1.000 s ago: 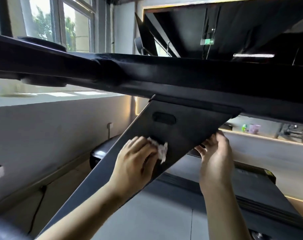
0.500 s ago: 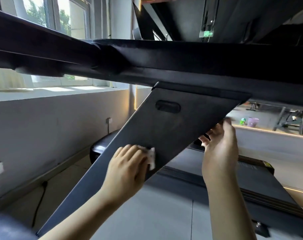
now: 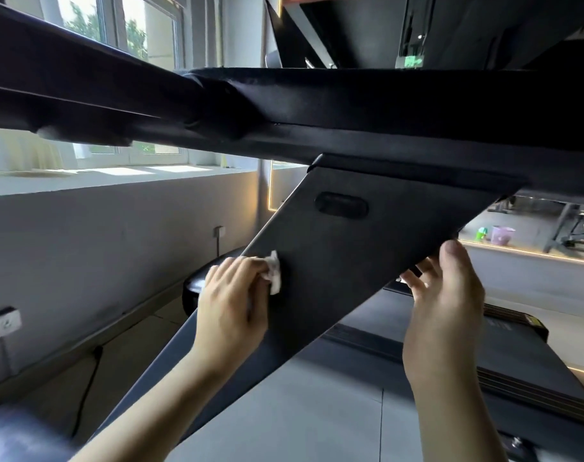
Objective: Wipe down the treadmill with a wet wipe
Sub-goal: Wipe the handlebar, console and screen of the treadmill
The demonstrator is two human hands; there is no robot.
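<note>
Wiping the treadmill's slanted upright panel: left hand pressed a crumpled wet wipe near the panel's left edge, fingers curled over it. Right hand gripped the panel's lower right edge, thumb up. Panel's long axis ran down-left from the handrail; unwiped face lay rightward, nearer the right hand.
</note>
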